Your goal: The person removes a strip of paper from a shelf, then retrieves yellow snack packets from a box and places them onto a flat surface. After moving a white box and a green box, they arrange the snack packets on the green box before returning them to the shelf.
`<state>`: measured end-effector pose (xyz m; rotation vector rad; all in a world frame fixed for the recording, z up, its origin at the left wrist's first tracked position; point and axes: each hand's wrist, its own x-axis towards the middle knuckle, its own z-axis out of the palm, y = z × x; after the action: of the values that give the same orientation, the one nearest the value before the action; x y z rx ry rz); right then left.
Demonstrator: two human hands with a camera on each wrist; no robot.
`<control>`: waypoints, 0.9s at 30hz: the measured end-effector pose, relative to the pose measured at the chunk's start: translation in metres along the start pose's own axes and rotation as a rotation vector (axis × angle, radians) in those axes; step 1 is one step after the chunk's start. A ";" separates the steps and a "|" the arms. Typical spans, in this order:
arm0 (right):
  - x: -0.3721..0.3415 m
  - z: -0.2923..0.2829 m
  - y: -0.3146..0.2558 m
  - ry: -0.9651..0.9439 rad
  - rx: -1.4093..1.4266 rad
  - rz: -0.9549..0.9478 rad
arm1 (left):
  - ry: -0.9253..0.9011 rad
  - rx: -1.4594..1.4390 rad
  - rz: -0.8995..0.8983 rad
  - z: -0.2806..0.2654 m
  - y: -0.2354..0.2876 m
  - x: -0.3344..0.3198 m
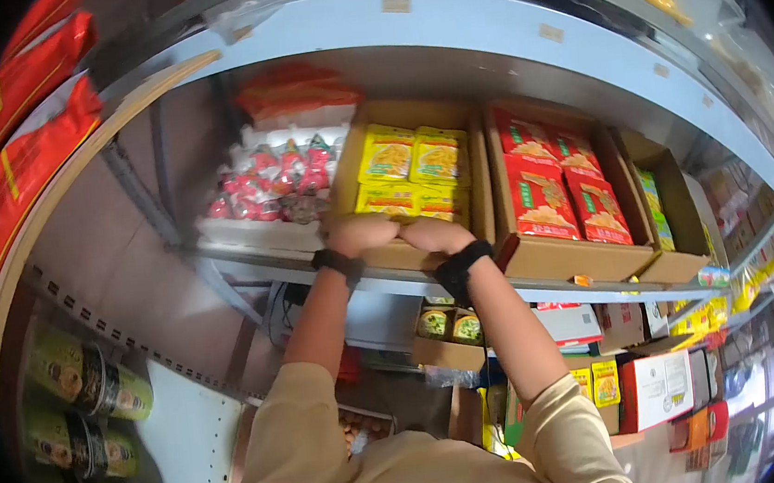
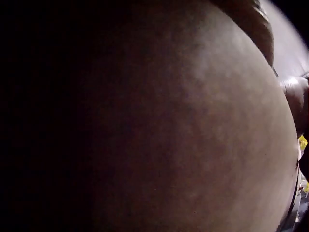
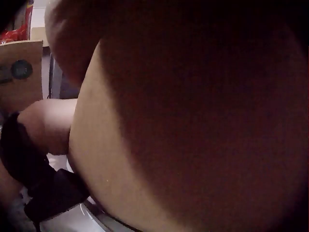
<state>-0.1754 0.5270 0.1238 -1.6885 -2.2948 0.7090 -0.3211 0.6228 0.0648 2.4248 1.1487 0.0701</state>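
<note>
1. Biggest thing up front: the metal shelf (image 1: 391, 287), its lip running beneath a row of goods.
2. Here's the yellow-packet carton (image 1: 479, 177), sitting on that shelf between the white tray (image 1: 256, 237) of wrapped red pieces and the red-packet carton (image 1: 575, 259), with both hands at its front.
3. Left hand (image 1: 363, 234), over the front left of the carton, fingers tucked from sight; can't tell how far open, or whether it grips anything.
4. Right hand (image 1: 438, 235), just beside it at the front wall, fingers hidden too; openness and hold can't be told.
5. Yellow packets (image 1: 388, 155) lie in rows inside the carton, the nearest ones just beyond the hands.
6. Smallest: black wristbands (image 1: 464, 268), one per wrist.
</note>
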 end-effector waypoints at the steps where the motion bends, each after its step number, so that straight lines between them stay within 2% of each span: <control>1: -0.002 -0.001 0.000 0.008 0.026 -0.051 | -0.009 0.002 -0.011 -0.002 0.005 -0.002; 5: 0.014 0.000 0.031 -0.012 0.033 -0.111 | 0.072 -0.084 -0.027 -0.011 0.019 -0.018; 6: 0.012 0.002 0.032 0.091 0.320 0.013 | 0.070 -0.093 -0.040 -0.015 0.025 -0.023; 9: -0.003 -0.008 0.018 0.122 0.431 0.045 | 0.071 -0.107 -0.065 -0.026 0.041 -0.037; 12: 0.005 -0.007 0.033 0.055 0.608 0.063 | 0.126 -0.148 -0.056 -0.021 0.036 -0.034; 15: 0.004 -0.007 0.036 0.021 1.172 0.145 | 0.208 -0.171 -0.119 -0.011 0.027 -0.022; 16: 0.015 0.001 0.050 0.046 1.026 0.116 | 0.222 -0.111 -0.211 -0.026 0.054 -0.047; 17: 0.010 -0.005 0.039 0.033 0.698 0.124 | 0.237 -0.050 -0.304 -0.036 0.069 -0.061; 19: -0.006 -0.019 0.003 0.001 0.046 0.140 | 0.253 -0.030 -0.334 -0.025 0.057 -0.045; 24: 0.013 -0.005 0.028 -0.023 -0.417 -0.199 | 0.105 0.017 -0.297 -0.032 0.057 -0.044; 27: 0.003 -0.010 0.019 0.012 -0.178 -0.033 | 0.084 0.009 -0.319 -0.028 0.051 -0.037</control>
<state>-0.1560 0.5364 0.1234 -1.7177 -2.4349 0.5002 -0.3149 0.5775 0.1170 2.2331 1.5609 0.0668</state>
